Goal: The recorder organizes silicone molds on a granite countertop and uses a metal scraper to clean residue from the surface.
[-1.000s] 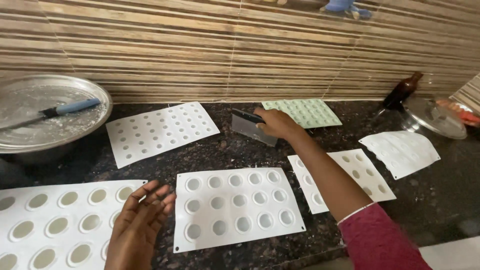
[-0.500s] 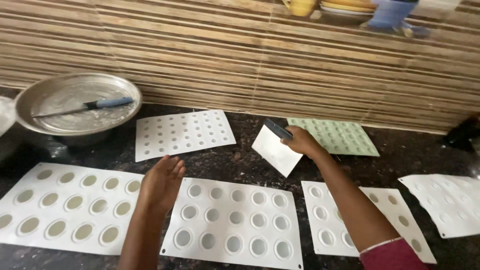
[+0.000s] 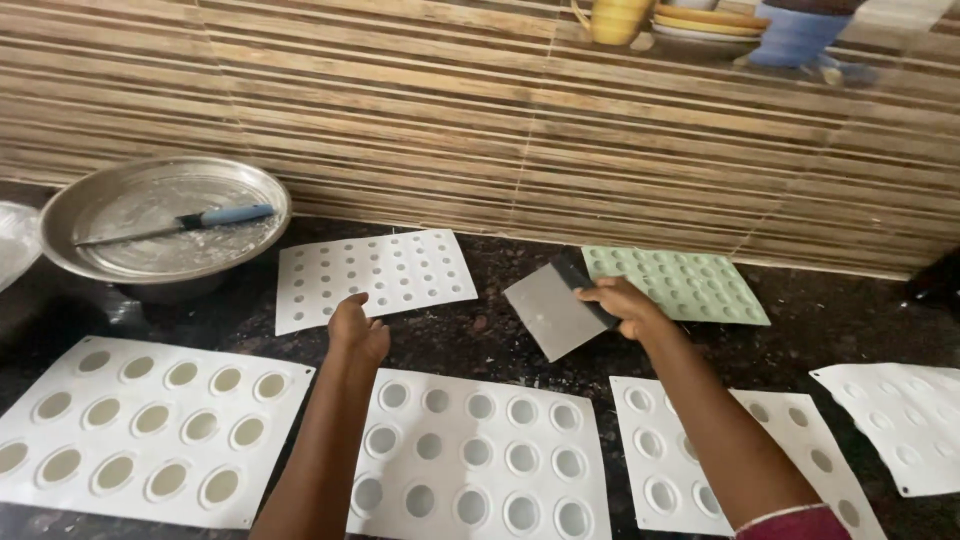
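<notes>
While the right hand [image 3: 622, 303] grasps a flat grey metal bench scraper with a dark handle [image 3: 552, 310], fingers clenched over the handle edge, the blade is held tilted above the dark speckled stone counter [image 3: 480, 335], just beside the pale green silicone mould sheet [image 3: 680, 285].

Left hand [image 3: 358, 330]: loosely curled, grasping nothing; it hovers at the lower edge of the small white perforated mould sheet with many small round holes [image 3: 375, 275], whether touching it cannot be told.

Moulds, near row:
- large white silicone mould sheet with filled oval cavities [image 3: 140, 425], far left, contents pale cream.
- white silicone mould sheet with round cavities [image 3: 480, 460], centre, lying between the two forearms.
- white mould sheet with round cavities [image 3: 730, 460], right of centre, partly hidden by the right forearm.
- white mould sheet, curled at one corner [image 3: 900, 420], far right, cut off by the frame.

Moulds, far row: the perforated white sheet and the green sheet, both flat on the counter close to the wall.

Vessel: round shallow steel bowl [image 3: 70, 205], upper left, holding a palette knife with a blue handle [image 3: 215, 217] laid across its inside.

Backdrop: brown striped tiled wall [image 3: 400, 110]; shelf above with a yellow mug [image 3: 615, 18], stacked plates and a blue vessel [image 3: 795, 35], blurred.
</notes>
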